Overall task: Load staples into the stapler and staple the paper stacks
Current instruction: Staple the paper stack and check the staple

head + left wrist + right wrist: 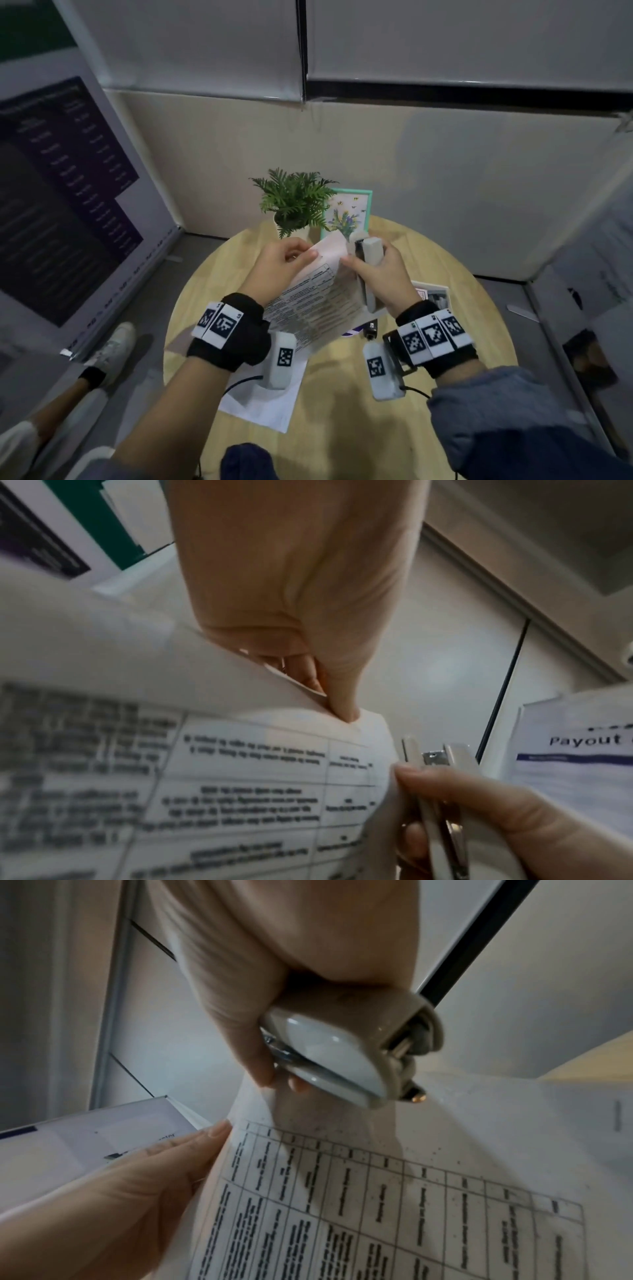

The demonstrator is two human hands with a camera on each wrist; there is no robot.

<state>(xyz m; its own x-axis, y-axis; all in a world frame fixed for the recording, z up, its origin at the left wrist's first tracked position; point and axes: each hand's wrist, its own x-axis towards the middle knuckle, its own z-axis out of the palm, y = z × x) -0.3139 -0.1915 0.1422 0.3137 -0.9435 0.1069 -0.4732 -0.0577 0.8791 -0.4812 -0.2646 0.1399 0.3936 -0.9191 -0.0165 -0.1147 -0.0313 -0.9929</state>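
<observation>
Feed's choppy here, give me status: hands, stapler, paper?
Left hand pinches paper stack corner, lifted off table. Right hand grips stapler beside that corner. Nothing blocking.

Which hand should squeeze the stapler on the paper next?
Probably the right hand: it already grips the stapler, whose mouth is beside the paper stack's top corner. The left hand is busy pinching that corner.

only "payout" reads, heading a white sheet [578, 764] at right.
</observation>
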